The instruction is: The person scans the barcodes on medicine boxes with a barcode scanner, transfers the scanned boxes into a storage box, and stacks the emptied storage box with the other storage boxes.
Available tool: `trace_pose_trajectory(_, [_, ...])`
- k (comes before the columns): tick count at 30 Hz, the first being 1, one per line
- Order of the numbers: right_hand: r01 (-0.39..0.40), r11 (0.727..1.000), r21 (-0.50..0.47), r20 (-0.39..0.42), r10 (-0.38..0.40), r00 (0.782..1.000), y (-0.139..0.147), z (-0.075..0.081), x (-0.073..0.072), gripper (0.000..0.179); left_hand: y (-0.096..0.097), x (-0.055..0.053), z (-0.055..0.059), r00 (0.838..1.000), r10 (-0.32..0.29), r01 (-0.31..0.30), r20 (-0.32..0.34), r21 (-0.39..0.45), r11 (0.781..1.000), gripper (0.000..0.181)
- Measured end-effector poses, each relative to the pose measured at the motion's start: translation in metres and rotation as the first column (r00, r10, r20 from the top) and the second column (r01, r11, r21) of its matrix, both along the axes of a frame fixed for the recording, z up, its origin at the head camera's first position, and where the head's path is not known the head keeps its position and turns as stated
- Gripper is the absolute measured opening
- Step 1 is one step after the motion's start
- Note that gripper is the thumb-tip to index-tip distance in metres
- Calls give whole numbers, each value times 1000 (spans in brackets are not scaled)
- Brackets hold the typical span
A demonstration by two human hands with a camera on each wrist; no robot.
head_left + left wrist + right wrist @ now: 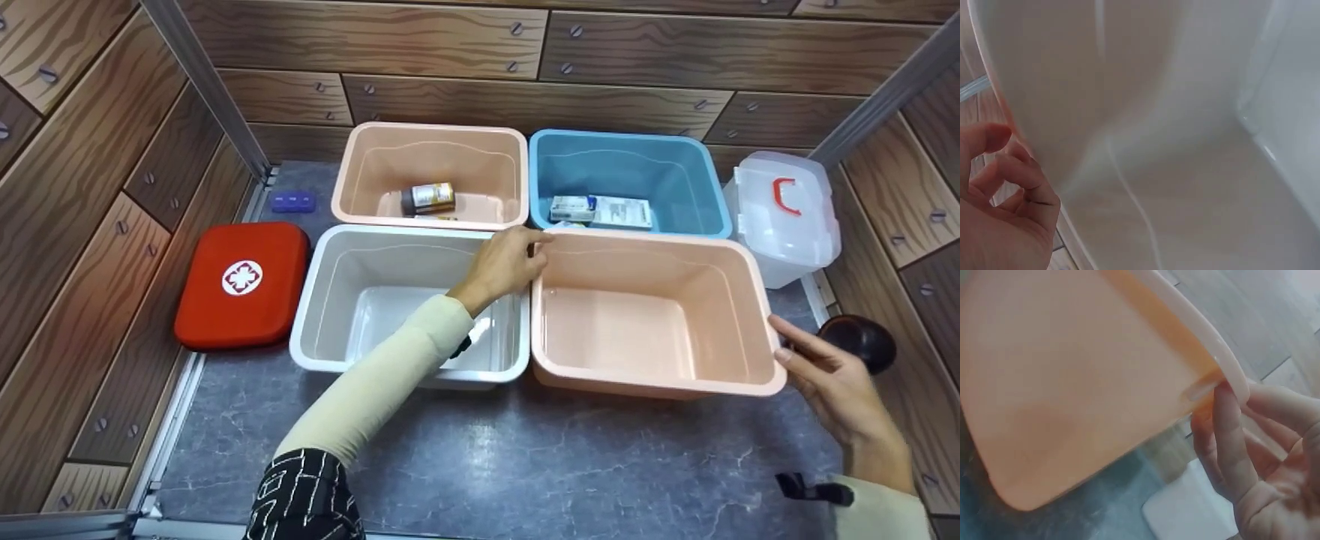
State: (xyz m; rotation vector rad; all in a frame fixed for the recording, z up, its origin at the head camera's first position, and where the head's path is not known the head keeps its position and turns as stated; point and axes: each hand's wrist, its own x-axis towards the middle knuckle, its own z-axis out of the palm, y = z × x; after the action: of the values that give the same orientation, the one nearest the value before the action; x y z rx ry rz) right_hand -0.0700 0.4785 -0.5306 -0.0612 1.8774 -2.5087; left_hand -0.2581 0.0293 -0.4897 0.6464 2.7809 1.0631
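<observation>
The front peach plastic bin [611, 322] has both hands at its rim. At its far left corner, my left hand [504, 262] grips the rim with bent fingers. In the left wrist view, those curled fingers [1019, 174] show beside the rim, near the white bin's wall [1145, 112]. My right hand [840, 382] pinches the bin's right rim between thumb and fingers. The right wrist view shows fingertips [1227, 416] tucked under that rim. The white bin [322, 300] stands directly to the left, under my left forearm.
Behind stand a peach bin [360, 165] with a brown bottle [433, 198] and a blue bin [675, 172] with small boxes [621, 212]. A red first-aid case [241, 315] lies left, near a purple pill box [292, 201]. A clear lidded box [787, 217] and black round object [857, 343] stand right.
</observation>
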Motion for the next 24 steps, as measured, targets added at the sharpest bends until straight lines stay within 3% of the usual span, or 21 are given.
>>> trace_pose_trajectory(4, [23,999,-24,-14,-23,1000,2,23,0,51,1,0,16,1000,-23,23,-6,97,995,40])
trace_pose_trajectory(8, [77,995,-70,-61,-81,995,4,52,-1,49,3,1,40,998,-60,57,5,215,975,45])
trace_pose_trajectory(11, [91,988,-127,-105,-105,989,2,76,-5,47,0,2,63,995,-76,52,61,330,943,49])
trace_pose_trajectory(14, [55,981,-188,-157,-85,984,-5,98,-11,46,-9,2,88,989,-91,30,120,436,899,51])
trace_pose_trajectory(20, [66,975,-211,-173,-103,980,-37,132,-21,44,-40,-1,129,977,-84,-39,196,549,835,48])
trace_pose_trajectory(22, [84,975,-207,-158,-118,980,-54,138,-24,43,-58,-2,139,976,-67,-58,209,539,840,48])
trace_pose_trajectory(24, [73,976,-205,-148,-104,984,-74,143,-25,42,-79,-3,147,981,-43,-56,187,493,868,46])
